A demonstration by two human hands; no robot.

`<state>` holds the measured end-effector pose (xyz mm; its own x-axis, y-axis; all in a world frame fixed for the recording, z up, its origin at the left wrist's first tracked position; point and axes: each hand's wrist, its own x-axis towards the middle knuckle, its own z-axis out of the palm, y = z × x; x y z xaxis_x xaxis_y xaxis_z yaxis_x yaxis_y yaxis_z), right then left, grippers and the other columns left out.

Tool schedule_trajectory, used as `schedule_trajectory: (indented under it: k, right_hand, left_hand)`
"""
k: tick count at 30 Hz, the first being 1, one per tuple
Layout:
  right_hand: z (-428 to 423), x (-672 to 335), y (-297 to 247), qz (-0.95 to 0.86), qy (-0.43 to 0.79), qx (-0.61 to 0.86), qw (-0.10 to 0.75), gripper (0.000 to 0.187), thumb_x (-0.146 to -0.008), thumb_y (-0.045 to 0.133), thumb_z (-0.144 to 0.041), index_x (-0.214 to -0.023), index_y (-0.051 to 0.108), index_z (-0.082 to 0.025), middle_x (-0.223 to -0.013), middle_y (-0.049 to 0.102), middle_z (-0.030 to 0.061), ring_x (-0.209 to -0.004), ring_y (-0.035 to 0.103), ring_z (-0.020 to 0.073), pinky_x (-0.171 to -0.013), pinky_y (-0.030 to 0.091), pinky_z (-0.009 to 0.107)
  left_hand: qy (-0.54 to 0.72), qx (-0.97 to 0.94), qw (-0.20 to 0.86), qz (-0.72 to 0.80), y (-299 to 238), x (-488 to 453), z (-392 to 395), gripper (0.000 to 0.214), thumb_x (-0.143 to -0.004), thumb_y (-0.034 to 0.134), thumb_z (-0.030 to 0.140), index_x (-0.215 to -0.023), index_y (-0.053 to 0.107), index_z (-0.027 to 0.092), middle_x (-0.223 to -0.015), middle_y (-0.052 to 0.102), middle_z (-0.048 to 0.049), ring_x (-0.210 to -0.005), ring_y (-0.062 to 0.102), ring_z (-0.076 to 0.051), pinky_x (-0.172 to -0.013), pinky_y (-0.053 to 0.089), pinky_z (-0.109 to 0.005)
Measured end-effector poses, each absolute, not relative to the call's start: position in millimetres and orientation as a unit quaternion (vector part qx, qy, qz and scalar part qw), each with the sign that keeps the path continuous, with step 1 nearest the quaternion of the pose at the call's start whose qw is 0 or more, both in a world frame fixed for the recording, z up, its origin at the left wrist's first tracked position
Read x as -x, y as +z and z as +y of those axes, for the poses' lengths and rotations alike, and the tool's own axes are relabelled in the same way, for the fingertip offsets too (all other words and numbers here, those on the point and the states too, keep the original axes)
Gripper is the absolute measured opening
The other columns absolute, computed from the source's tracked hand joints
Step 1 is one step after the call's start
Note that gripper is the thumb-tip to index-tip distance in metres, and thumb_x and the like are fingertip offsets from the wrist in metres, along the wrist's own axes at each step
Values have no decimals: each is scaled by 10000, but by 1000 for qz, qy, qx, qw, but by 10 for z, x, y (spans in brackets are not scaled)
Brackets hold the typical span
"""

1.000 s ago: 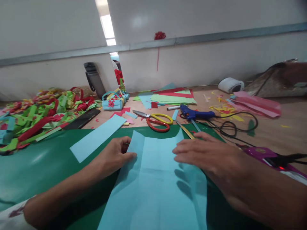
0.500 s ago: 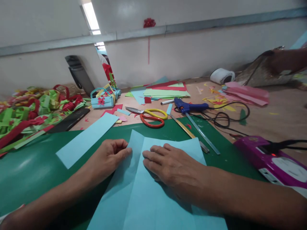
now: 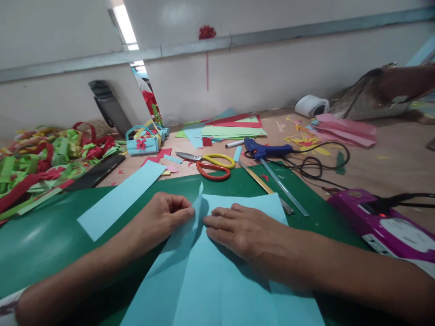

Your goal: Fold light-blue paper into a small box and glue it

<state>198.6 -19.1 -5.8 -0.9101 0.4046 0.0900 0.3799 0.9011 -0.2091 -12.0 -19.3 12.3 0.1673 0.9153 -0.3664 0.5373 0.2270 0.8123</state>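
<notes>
A large sheet of light blue paper [image 3: 204, 290] with crease lines lies on the green mat in front of me. My left hand [image 3: 170, 215] pinches its left edge between thumb and fingers, and that flap stands raised along a crease. Spread flat on the sheet, right of the crease, my right hand [image 3: 241, 231] presses it down with fingers stretched out. A loose blue paper strip [image 3: 124, 199] rests on the mat left of my hands. Beyond the sheet lie scissors [image 3: 214, 165] with one yellow and one red handle.
A blue glue gun [image 3: 267, 149] with a glue stick lies behind a cutter knife [image 3: 263, 183]. At right sits a purple power strip [image 3: 380, 222]. Colored paper strips [image 3: 30, 167] heap at left, near a dark bottle [image 3: 110, 106] and a small blue paper bag [image 3: 142, 142].
My left hand has moved slightly right, lifting the left flap of the blue paper more upright toward the crease. My right hand stays pressed on the sheet. The view has shifted slightly.
</notes>
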Motion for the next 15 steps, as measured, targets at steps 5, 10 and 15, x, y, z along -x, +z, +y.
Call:
schedule_trajectory:
  k: [5,10,15]
  right_hand:
    - [-186,-1973,-52,-973,94,202,65,211,-807,518,-87,-987,596,-162,-1025,628,91,-990,544,207,-863,403,366]
    - [-146,-2010,-46,-960,71,266,42,157,-808,536,-107,-914,636,-165,-989,646,90,-927,569,217,-818,401,372]
    - [-102,-2036,-24,-944,43,326,15,173,-819,516,-89,-872,662,-166,-998,658,85,-898,592,235,-777,395,392]
  left_hand:
    - [166,-609,503,590,62,55,-121,276,-687,606,403,-646,559,134,-499,407,56,-432,299,-57,-392,217,-172]
    - [128,-643,489,576,46,-21,-62,272,-715,547,385,-615,531,133,-494,358,63,-444,265,-60,-396,194,-178]
    - [91,-688,477,540,20,-53,40,218,-720,514,328,-642,557,129,-521,432,41,-465,325,-73,-412,237,-185]
